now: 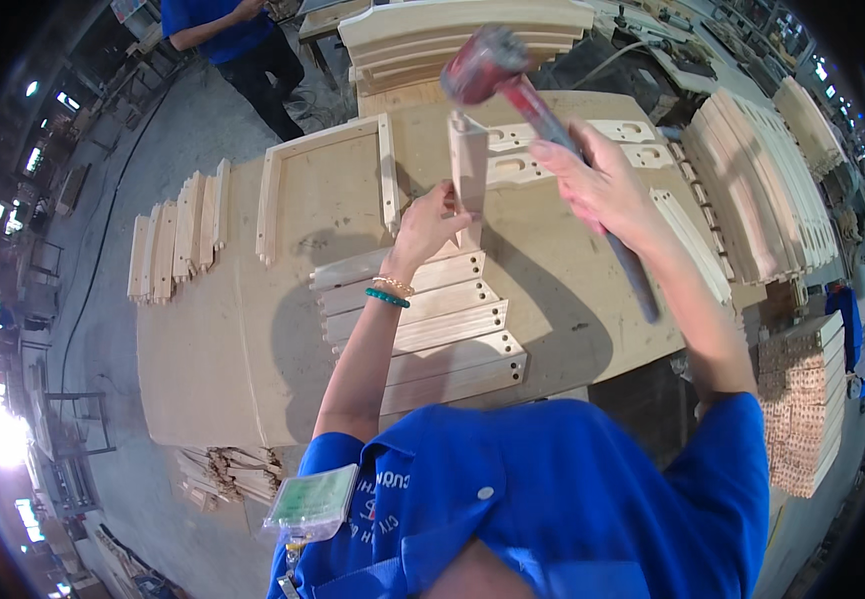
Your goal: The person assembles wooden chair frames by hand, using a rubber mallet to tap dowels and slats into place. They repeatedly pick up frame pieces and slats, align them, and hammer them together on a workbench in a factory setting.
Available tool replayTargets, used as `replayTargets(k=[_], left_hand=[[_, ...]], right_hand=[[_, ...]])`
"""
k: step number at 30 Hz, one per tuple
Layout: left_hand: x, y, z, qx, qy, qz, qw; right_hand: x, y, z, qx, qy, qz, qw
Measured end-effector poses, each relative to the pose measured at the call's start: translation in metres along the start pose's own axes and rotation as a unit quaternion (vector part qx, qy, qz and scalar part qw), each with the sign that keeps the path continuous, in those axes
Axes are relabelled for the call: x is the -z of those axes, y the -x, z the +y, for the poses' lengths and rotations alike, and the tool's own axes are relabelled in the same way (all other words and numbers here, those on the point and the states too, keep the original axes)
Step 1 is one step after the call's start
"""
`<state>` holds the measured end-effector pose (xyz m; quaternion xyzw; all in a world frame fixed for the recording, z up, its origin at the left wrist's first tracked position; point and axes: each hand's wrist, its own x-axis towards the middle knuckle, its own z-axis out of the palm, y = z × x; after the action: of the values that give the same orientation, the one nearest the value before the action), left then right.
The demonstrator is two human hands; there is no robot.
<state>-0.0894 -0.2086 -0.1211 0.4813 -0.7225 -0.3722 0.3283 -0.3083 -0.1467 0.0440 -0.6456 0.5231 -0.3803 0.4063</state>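
Observation:
My right hand (602, 185) grips the dark handle of a mallet (487, 68) with a worn red head. The mallet is raised, its head just above the top end of an upright wooden piece (468, 165). Around the lower part of that piece my left hand (430, 228) is closed, steadying it on the table. Close to my left wrist lies a row of pale wooden slats (442, 299) with dark holes at their right ends. Two slotted wooden rails (522, 170) lie flat behind the upright piece, partly hidden by it and my right hand.
A three-sided wooden frame (327, 140) lies on the worktable (203, 369), with short wooden pieces (178, 235) at its left. Slotted boards (752, 190) are stacked at right, curved rails (462, 40) at the back. A stack of wood (802, 409) stands lower right. Another person (238, 50) stands far left.

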Motion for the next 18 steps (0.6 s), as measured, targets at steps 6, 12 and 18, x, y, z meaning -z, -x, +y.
replayTargets(k=[6,12,18], left_hand=[[-0.013,0.011,-0.029,-0.019,-0.211,-0.072,0.975],[0.039,0.012,-0.066,-0.018,-0.346,-0.207,0.915],[0.059,-0.003,-0.049,0.085,-0.107,-0.203,0.970]], right_hand=[[-0.045,-0.015,0.051,-0.032,-0.083,0.059,0.994],[-0.090,-0.017,0.062,0.049,-0.097,0.064,0.992],[-0.075,0.029,0.030,0.084,-0.111,0.093,0.986]])
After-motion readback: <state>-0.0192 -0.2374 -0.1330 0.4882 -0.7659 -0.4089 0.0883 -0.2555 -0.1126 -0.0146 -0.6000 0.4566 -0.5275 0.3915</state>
